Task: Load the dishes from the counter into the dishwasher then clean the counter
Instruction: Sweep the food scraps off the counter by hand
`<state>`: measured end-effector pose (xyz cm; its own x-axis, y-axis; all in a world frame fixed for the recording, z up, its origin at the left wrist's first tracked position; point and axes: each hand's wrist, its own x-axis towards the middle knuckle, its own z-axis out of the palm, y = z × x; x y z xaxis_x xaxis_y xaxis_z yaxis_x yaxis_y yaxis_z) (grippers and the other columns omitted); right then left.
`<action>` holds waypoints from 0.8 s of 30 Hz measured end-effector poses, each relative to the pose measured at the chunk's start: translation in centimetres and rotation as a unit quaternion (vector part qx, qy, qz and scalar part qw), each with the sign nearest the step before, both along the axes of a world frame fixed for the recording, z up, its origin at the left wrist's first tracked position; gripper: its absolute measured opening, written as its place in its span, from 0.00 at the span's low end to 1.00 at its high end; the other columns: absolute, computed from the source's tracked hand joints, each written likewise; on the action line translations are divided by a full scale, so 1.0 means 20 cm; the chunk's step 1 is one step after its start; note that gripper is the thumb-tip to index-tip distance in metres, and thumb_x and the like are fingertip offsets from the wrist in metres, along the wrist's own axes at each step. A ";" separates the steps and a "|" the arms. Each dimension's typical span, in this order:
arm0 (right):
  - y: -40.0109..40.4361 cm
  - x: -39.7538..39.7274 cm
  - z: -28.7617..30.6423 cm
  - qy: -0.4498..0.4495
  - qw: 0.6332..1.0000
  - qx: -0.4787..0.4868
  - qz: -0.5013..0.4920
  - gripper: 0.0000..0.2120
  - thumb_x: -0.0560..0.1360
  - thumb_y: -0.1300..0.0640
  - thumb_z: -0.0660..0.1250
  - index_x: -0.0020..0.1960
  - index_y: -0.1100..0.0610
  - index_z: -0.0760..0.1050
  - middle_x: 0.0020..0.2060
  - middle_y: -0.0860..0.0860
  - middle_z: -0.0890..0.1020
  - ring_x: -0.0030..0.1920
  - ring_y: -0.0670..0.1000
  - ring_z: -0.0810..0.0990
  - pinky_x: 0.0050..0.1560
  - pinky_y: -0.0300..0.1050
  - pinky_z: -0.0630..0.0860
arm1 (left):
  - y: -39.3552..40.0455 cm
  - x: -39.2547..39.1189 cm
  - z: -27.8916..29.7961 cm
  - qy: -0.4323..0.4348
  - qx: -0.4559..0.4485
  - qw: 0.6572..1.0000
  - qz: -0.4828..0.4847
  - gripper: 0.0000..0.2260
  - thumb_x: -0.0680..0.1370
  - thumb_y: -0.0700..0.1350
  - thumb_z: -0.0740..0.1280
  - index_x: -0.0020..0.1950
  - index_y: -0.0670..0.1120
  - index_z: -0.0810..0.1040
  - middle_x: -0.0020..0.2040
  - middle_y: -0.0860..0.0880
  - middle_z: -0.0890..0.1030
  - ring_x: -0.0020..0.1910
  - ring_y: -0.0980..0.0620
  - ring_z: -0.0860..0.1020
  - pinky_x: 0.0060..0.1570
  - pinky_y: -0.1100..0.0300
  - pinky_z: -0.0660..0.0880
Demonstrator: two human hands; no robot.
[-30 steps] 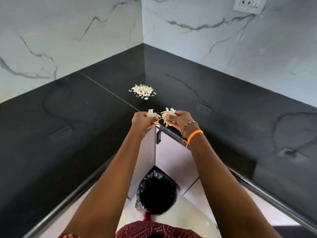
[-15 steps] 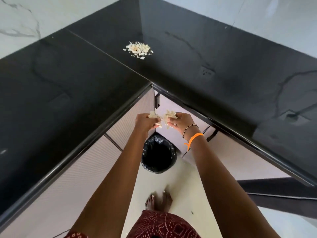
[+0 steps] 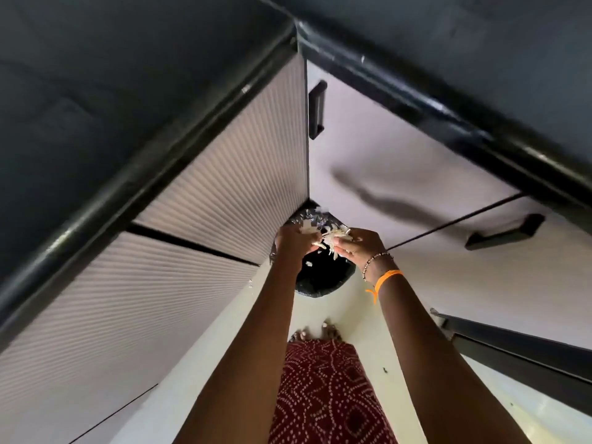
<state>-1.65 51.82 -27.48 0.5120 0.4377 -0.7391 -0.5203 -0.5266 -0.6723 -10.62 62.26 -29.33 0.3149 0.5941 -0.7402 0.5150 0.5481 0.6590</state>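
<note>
My left hand (image 3: 293, 240) and my right hand (image 3: 358, 246) are held close together just above a bin lined with a black bag (image 3: 323, 277) on the floor in the cabinet corner. Pale food scraps (image 3: 331, 240) sit between the fingers of both hands, and a few bits are falling into the bag. The black counter (image 3: 96, 75) fills the top of the view; the scrap pile on it is out of sight.
Ribbed cabinet fronts (image 3: 198, 225) stand to the left, smooth doors with black handles (image 3: 317, 108) to the right. A dark open panel edge (image 3: 519, 350) juts in at the lower right. My bare feet (image 3: 317, 331) stand on the pale floor behind the bin.
Both hands came down from the counter edge to just above the bin, still carrying scraps. My view tilted down, so the counter pile left the frame. Scraps now spill from the hands.
</note>
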 end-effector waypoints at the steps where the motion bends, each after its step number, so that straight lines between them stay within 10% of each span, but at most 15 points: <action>1: 0.01 0.01 -0.11 0.012 1.000 -0.011 0.004 0.13 0.72 0.74 0.65 0.34 0.60 0.70 0.25 0.49 0.77 0.23 0.38 0.77 0.32 0.31 0.77 | 0.00 0.01 -0.12 0.012 -0.001 1.000 -0.001 0.10 0.67 0.30 0.73 0.33 0.44 0.77 0.23 0.52 0.78 0.31 0.50 0.78 0.41 0.56 0.80; 6: 0.07 0.01 -0.63 0.023 0.999 -0.033 0.036 0.09 0.73 0.74 0.63 0.38 0.63 0.72 0.18 0.44 0.77 0.25 0.40 0.78 0.30 0.28 0.76 | 0.00 0.03 -0.63 0.045 -0.011 0.999 -0.018 0.08 0.70 0.38 0.72 0.48 0.42 0.77 0.26 0.54 0.80 0.39 0.47 0.79 0.36 0.62 0.80; 10: 0.09 -0.01 -0.98 0.018 0.997 -0.054 0.051 0.04 0.73 0.73 0.63 0.44 0.67 0.75 0.37 0.56 0.78 0.35 0.49 0.79 0.33 0.31 0.75 | -0.02 0.02 -0.93 0.096 0.009 0.995 -0.039 0.07 0.62 0.39 0.74 0.31 0.47 0.77 0.29 0.48 0.79 0.38 0.48 0.78 0.46 0.51 0.80; 13: 0.10 0.00 -1.15 -0.003 0.990 -0.101 0.094 0.08 0.72 0.68 0.67 0.39 0.57 0.75 0.44 0.57 0.77 0.48 0.55 0.75 0.47 0.43 0.76 | -0.02 0.02 -1.03 0.100 -0.019 0.994 -0.031 0.06 0.68 0.34 0.71 0.38 0.45 0.80 0.33 0.47 0.76 0.37 0.47 0.77 0.51 0.46 0.79; 17: 0.11 0.01 -1.11 0.024 0.987 -0.114 0.112 0.18 0.75 0.67 0.64 0.64 0.60 0.73 0.61 0.56 0.76 0.60 0.55 0.75 0.61 0.51 0.72 | -0.02 0.00 -1.03 0.103 -0.038 0.994 -0.021 0.12 0.73 0.39 0.70 0.56 0.45 0.81 0.43 0.47 0.79 0.41 0.51 0.77 0.47 0.50 0.78; 24: 0.10 0.00 -0.79 0.069 0.989 -0.108 0.075 0.16 0.78 0.67 0.59 0.65 0.61 0.72 0.66 0.56 0.73 0.66 0.54 0.71 0.58 0.46 0.72 | -0.02 -0.01 -0.67 0.114 -0.063 0.991 -0.018 0.09 0.77 0.45 0.65 0.55 0.45 0.80 0.47 0.47 0.76 0.44 0.52 0.74 0.43 0.54 0.78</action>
